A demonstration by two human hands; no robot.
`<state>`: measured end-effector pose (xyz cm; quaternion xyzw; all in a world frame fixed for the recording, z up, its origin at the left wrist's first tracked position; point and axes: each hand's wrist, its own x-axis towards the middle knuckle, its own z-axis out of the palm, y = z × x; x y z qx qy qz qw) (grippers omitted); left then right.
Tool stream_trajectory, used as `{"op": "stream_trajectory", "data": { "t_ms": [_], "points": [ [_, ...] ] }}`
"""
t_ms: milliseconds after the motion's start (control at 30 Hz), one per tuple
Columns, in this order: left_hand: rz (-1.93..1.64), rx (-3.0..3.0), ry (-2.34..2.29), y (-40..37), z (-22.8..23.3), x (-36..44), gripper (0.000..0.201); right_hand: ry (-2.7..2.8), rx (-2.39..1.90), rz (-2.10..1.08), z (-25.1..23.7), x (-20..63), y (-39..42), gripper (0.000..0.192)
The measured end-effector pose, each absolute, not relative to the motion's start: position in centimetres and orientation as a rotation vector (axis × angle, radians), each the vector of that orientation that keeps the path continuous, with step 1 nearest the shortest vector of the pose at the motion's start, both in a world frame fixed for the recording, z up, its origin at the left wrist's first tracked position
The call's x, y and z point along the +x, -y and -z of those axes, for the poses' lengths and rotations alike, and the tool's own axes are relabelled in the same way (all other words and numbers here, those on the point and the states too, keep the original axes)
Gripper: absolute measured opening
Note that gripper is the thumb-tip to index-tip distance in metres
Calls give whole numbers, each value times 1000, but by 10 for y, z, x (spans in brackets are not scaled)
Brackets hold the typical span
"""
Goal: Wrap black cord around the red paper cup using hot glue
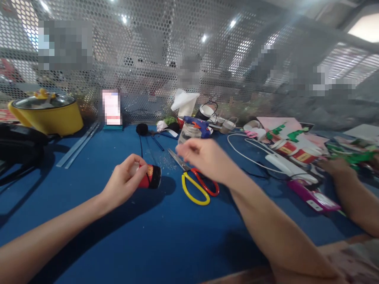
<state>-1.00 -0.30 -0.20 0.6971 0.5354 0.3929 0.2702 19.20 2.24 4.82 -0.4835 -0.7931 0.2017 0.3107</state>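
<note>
In my left hand (127, 177) is a small red cylinder (144, 179), lying sideways, with gold marking and a black band at its right end. My fingers and thumb close round it. A strand of black yarn (141, 146) runs from the black yarn ball (142, 129) down to my left hand. My right hand (204, 156) hovers above the scissors, slightly blurred, its fingers curled together; what they pinch, if anything, does not show. The scissors (197, 183), with one yellow and one red handle loop, lie on the blue table (142, 244), blades parted slightly.
Behind my right hand are a clear jar (189, 132) and a blue glue gun (197, 124). At left stand a yellow pot (50, 118), a phone (111, 108) and clear strips (78, 146). A white power strip (291, 167), purple box (314, 195) and another person's arm (352, 193) are at right.
</note>
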Motion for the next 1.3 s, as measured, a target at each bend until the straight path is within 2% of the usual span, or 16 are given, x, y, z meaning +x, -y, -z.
{"op": "stream_trajectory", "data": {
  "t_ms": [100,300,533,700,867,967,1100,1233,1300],
  "points": [
    [-1065,1859,-1480,4,-1,-9,15,2214,-1247,-687,-27,171,-11,36],
    [-1033,1806,-1508,3,-4,-8,15,2292,-939,-334,-12,162,-4,18],
    [-1039,1773,-1484,3,-3,-7,14,2351,-857,-314,-4,155,-3,5],
    [-1042,1756,-1473,1,1,-10,15,2219,-802,-628,-13,158,0,9],
    [-1036,1793,-1420,2,3,-10,16,1684,-825,-1063,-20,167,-9,9],
    [-981,1901,-1356,9,2,-7,14,1523,-918,-1187,-14,169,-21,9],
    [-888,2030,-1205,18,-1,-4,8,1671,-1077,-1258,1,163,-33,9],
    [-806,2121,-1055,21,1,-4,5,1783,-1044,-1462,11,150,-34,33],
    [-763,2153,-1002,21,2,-4,4,1796,-945,-1541,14,144,-32,34]
  ]
}}
